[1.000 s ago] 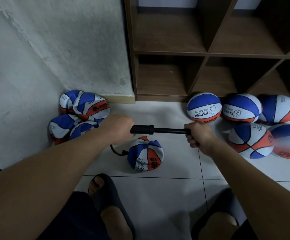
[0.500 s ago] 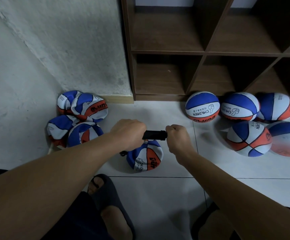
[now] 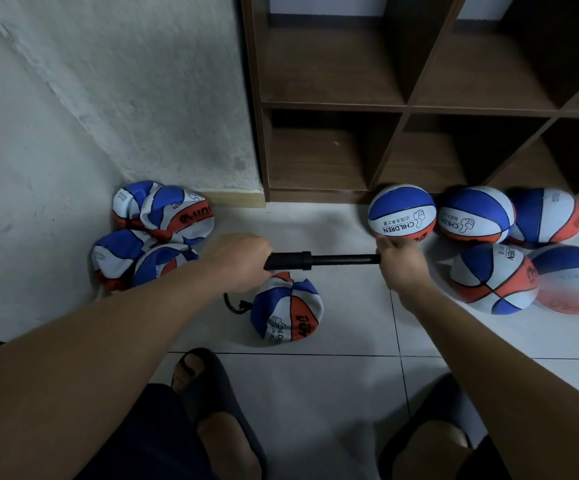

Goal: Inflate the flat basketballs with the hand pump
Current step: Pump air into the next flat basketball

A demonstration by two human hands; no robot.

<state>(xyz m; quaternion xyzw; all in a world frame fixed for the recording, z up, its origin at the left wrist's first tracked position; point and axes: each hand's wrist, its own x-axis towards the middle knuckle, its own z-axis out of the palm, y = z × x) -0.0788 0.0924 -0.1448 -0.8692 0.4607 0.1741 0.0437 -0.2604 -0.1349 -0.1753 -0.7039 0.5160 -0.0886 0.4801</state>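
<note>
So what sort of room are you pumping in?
Probably an indoor storeroom or sports-kit corner: white tiled floor, rough plastered wall, a brown cubby shelf and inflated basketballs lined up below it.

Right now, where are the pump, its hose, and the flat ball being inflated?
pump (image 3: 290,260), head view, on the thick black barrel beside the left hand.
hose (image 3: 230,305), head view, on the black loop left of the ball.
flat ball (image 3: 286,311), head view, on its crumpled middle panel.

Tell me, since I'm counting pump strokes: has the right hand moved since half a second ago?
Yes. The right hand has pulled rightward, away from the left hand, drawing the pump rod out until it reaches the inflated ball by the shelf.
</note>
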